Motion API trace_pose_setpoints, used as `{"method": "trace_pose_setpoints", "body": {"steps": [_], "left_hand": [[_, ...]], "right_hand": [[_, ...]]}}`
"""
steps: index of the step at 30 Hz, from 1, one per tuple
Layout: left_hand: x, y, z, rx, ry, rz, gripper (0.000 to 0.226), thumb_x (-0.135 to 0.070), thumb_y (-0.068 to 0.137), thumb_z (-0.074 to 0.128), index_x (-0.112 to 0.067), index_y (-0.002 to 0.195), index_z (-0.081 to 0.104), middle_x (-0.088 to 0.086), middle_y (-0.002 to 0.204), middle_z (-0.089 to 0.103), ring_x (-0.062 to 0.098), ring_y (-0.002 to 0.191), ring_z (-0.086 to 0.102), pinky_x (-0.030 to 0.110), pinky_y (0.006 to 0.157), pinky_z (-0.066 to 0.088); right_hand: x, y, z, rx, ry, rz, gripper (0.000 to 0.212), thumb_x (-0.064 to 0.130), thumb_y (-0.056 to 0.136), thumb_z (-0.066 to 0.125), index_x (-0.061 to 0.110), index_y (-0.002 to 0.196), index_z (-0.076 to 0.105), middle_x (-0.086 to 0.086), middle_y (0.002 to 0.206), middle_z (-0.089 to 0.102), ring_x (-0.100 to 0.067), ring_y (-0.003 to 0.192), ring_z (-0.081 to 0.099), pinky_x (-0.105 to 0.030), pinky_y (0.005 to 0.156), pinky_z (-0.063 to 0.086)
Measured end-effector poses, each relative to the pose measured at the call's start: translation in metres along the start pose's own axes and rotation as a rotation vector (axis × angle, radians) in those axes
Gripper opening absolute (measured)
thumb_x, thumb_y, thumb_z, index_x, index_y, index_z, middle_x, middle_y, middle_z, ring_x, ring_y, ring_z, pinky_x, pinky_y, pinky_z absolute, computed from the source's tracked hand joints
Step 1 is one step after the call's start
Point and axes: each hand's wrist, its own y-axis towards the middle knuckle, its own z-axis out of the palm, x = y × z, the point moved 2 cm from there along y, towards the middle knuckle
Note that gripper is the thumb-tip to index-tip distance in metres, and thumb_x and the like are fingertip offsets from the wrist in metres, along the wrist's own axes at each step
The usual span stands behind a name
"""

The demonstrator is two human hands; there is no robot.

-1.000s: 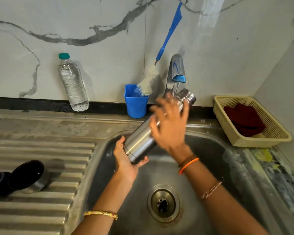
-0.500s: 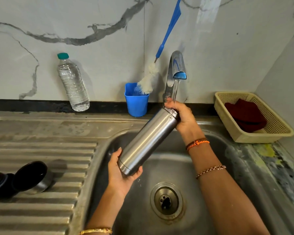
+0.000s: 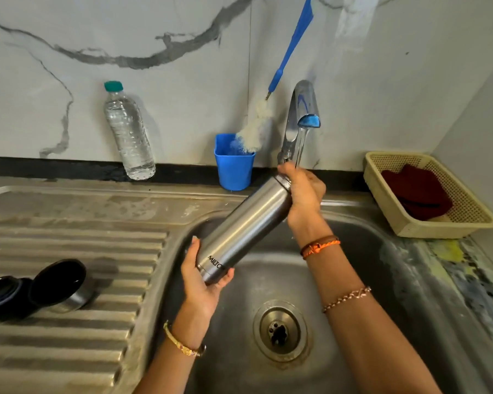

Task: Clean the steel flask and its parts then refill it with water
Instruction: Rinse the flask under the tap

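Note:
The steel flask (image 3: 244,228) is tilted over the sink basin (image 3: 382,265), its mouth up under the tap (image 3: 300,115). A thin stream of water runs from the spout onto its top. My left hand (image 3: 202,282) cups the flask's base from below. My right hand (image 3: 303,191) grips its neck and hides the mouth. On the ribbed drainboard (image 3: 69,351) at the left lie the flask's steel cup lid (image 3: 61,285) and a black inner cap (image 3: 5,295).
A blue cup (image 3: 234,169) with a blue-handled bottle brush (image 3: 256,129) stands behind the sink. A clear water bottle (image 3: 128,132) stands by the wall at the left. A beige basket (image 3: 427,223) with a dark red cloth (image 3: 416,189) sits at the right. The drain (image 3: 279,331) is below.
My right hand has slid from the flask's middle up to its neck. The flask's top has dropped slightly, under the spout. My left hand stays at the base.

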Motion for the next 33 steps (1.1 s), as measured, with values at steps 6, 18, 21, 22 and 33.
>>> {"method": "trace_pose_setpoints", "body": {"steps": [6, 18, 21, 22, 33], "left_hand": [[0.005, 0.004, 0.0, 0.169, 0.133, -0.688, 0.051, -0.047, 0.072, 0.047, -0.003, 0.095, 0.059, 0.016, 0.086, 0.056, 0.035, 0.053, 0.061, 0.016, 0.026, 0.037], [0.006, 0.028, -0.005, 0.108, 0.257, -0.681, 0.056, -0.054, 0.078, 0.045, -0.007, 0.106, 0.056, 0.016, 0.089, 0.054, 0.034, 0.055, 0.06, 0.014, 0.028, 0.037], [0.013, 0.027, 0.006, 0.057, 0.209, -0.574, 0.054, -0.056, 0.08, 0.048, -0.007, 0.098, 0.058, 0.015, 0.088, 0.053, 0.032, 0.064, 0.057, 0.015, 0.03, 0.04], [0.015, 0.025, 0.012, 0.043, 0.199, -0.481, 0.051, -0.056, 0.08, 0.05, -0.008, 0.093, 0.058, 0.014, 0.087, 0.054, 0.03, 0.069, 0.056, 0.015, 0.033, 0.041], [-0.028, -0.019, 0.127, 0.356, 1.248, 0.715, 0.03, -0.047, 0.083, 0.058, -0.033, 0.108, 0.046, -0.001, 0.109, 0.046, 0.016, 0.086, 0.055, 0.039, 0.066, 0.055]], "right_hand": [[0.037, -0.012, 0.018, 0.934, -0.012, -0.203, 0.026, 0.002, 0.049, 0.066, 0.017, 0.069, 0.068, 0.002, 0.068, 0.065, -0.014, 0.071, 0.063, -0.028, 0.073, 0.053], [0.024, -0.002, 0.003, 0.774, 0.031, -0.106, 0.023, 0.001, 0.047, 0.067, 0.016, 0.065, 0.066, 0.002, 0.064, 0.064, -0.012, 0.067, 0.063, -0.026, 0.07, 0.052], [0.01, 0.008, 0.004, 0.169, -0.084, -0.084, 0.019, 0.007, 0.068, 0.074, 0.014, 0.078, 0.06, -0.002, 0.079, 0.062, -0.016, 0.073, 0.061, -0.026, 0.067, 0.053], [0.006, 0.011, 0.001, -0.035, -0.094, -0.118, 0.019, 0.011, 0.071, 0.075, 0.017, 0.079, 0.058, -0.001, 0.082, 0.061, -0.016, 0.075, 0.06, -0.026, 0.069, 0.052], [-0.058, 0.027, -0.102, -0.223, 0.742, 0.305, 0.04, 0.042, 0.081, 0.058, 0.017, 0.112, 0.059, -0.007, 0.103, 0.062, -0.024, 0.09, 0.059, -0.036, 0.08, 0.049]]}}
